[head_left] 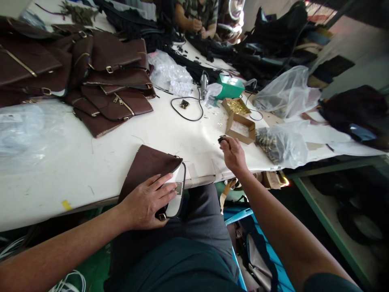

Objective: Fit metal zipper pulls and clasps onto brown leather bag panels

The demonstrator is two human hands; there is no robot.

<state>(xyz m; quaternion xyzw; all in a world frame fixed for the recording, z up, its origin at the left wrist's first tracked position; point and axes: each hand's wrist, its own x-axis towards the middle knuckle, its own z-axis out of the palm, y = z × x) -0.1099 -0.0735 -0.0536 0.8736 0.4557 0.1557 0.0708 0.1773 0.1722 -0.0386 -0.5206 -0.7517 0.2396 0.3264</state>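
At the table's front edge my left hand (148, 202) holds a dark brown leather bag piece (148, 160), its fingers stretched across the turned-up flap and its thumb low near a gold buckle (162, 216). The flap shows a pale lining with dark edging and a small grey rectangular plate (179, 187) beside my fingertips. To the right, above the table, my right hand (234, 154) is closed on a small dark, shiny piece (223, 139); its exact kind is too small to make out. Just beyond that hand lies a shallow cardboard box (251, 134) with whitish contents.
Brown leather bags (118, 61) are piled at the left, near clear plastic wrapping (27, 129). Small gold parts (237, 106) fill another box, beside a green box (231, 86). A black cable (188, 119) loops mid-table. Across the table, another person's hands (199, 27) work.
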